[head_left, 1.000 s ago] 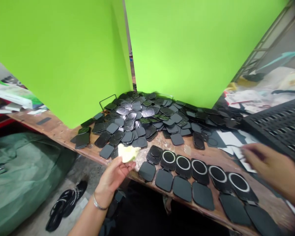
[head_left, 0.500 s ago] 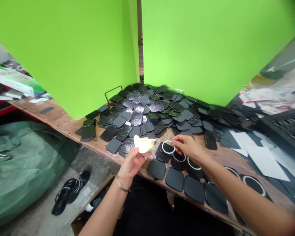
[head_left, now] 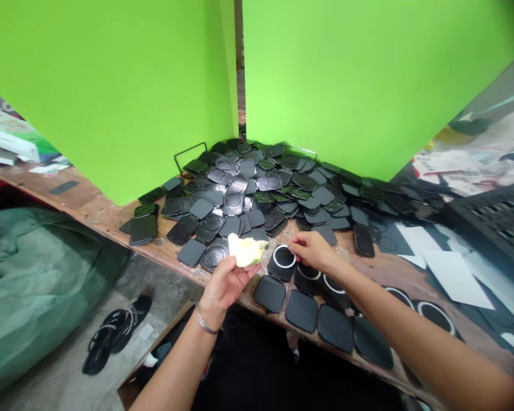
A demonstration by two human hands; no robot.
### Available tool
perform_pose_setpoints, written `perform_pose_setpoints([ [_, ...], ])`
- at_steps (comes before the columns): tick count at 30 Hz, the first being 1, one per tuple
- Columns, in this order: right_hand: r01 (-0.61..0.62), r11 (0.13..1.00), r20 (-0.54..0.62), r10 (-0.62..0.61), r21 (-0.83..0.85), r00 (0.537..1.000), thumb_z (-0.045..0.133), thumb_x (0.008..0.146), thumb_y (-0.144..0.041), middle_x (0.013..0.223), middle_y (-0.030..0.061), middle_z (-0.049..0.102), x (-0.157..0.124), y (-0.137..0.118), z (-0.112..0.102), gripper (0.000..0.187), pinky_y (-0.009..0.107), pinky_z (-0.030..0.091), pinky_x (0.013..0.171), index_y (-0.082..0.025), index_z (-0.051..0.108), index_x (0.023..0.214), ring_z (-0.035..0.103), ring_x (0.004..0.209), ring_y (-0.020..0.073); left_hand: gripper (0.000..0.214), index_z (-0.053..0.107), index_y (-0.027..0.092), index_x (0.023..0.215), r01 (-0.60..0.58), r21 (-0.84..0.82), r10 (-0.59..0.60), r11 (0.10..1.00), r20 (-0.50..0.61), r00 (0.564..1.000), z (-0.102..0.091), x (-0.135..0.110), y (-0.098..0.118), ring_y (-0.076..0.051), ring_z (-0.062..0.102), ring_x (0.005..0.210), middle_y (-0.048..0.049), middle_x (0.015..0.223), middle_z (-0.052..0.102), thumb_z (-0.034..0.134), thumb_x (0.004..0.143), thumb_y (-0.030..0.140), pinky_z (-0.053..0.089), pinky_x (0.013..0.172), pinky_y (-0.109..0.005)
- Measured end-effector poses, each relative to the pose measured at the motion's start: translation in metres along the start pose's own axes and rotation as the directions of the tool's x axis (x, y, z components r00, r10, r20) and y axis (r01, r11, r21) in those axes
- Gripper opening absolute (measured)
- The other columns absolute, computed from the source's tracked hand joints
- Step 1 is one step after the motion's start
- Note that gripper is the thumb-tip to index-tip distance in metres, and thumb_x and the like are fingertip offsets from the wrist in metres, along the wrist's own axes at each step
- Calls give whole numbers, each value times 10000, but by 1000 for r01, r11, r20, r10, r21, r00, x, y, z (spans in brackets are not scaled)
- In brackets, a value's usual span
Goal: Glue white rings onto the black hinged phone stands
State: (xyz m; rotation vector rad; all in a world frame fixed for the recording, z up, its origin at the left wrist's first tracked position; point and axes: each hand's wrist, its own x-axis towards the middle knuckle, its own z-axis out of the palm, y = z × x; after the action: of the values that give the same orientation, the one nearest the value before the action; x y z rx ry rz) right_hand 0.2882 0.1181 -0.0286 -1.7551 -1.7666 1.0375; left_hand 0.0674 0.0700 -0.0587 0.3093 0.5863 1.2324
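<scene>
The left forearm (head_left: 177, 365) slanted up from the bottom, its hand (head_left: 230, 279) turned palm-up, fingers curled. The right forearm (head_left: 389, 314) came from the lower right, the right hand (head_left: 316, 251) palm-down, fingers bent. The 2 hands were near, but apart.

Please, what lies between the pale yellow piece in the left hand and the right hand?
In the head view, between the pale yellow piece and the right hand lies a black panel, with a white ring over it.

Blk pads (head_left: 332, 294) pt. hidden behind R forearm (head_left: 381, 314)
</scene>
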Motion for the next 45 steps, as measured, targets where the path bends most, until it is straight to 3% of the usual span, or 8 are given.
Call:
perform_pose_setpoints([
  [10,179,907,-167,-257,-380,952,505,863,-159,760,72,655,-28,-7,-12,252,278,391,688,-170,711,718,590,745,183,362,739,139,770,-11,20,11,1000,-3,1000,1,0,1,-197,669,666,-39,697,730,945,510,286,577,844,-415],
  [15,305,915,-299,-379,-266,876,515,911,-209,816,52,661,-92,11,-28,177,273,453,670,-180,689,914,604,732,168,402,739,151,741,-13,56,15,998,-38,999,2,2,2,-166,664,630,-33,688,734,963,455,325,611,802,-378],
  [19,361,862,-365,-483,-355,796,501,944,-172,915,68,662,-154,42,-26,170,278,499,716,-180,651,1024,626,824,166,468,737,121,746,-17,87,26,996,-100,995,7,5,3,-160,655,617,-53,673,724,974,401,331,618,830,-412],
  [25,152,827,-494,-459,-541,738,549,931,-181,1075,103,673,-218,112,-44,195,399,515,927,-188,650,1098,628,1028,225,515,710,133,752,-44,143,64,989,-135,989,25,3,8,-175,650,636,-32,666,694,979,348,306,626,815,-472],
  [31,-8,844,-577,-359,-536,734,541,948,-268,1305,135,620,-247,166,-54,313,435,524,1006,-180,616,1239,593,1209,248,541,658,149,694,-35,179,67,983,-177,982,41,9,3,-140,588,574,3,628,621,982,280,278,633,778,-487],
  [35,-62,821,-610,-369,-568,701,513,958,-297,1287,163,630,-244,179,-41,334,473,532,993,-137,633,1226,588,1214,286,583,684,143,754,-28,215,72,976,-199,977,46,8,-3,-126,574,596,14,647,604,979,272,285,600,855,-509],
  [40,-167,788,-685,-384,-593,619,525,950,-315,1153,215,659,-240,176,-29,336,518,540,942,-62,680,1108,620,1093,327,515,564,158,558,-20,224,68,974,-210,975,42,8,-3,-123,577,626,6,646,601,979,290,304,571,904,-524],
  [45,-181,795,-681,-350,-580,644,512,955,-341,1123,220,660,-241,171,-35,362,521,538,933,-54,683,1094,623,1062,328,512,598,157,606,-26,200,65,979,-194,979,42,10,-5,-117,562,610,14,633,581,977,290,293,619,818,-473],
])
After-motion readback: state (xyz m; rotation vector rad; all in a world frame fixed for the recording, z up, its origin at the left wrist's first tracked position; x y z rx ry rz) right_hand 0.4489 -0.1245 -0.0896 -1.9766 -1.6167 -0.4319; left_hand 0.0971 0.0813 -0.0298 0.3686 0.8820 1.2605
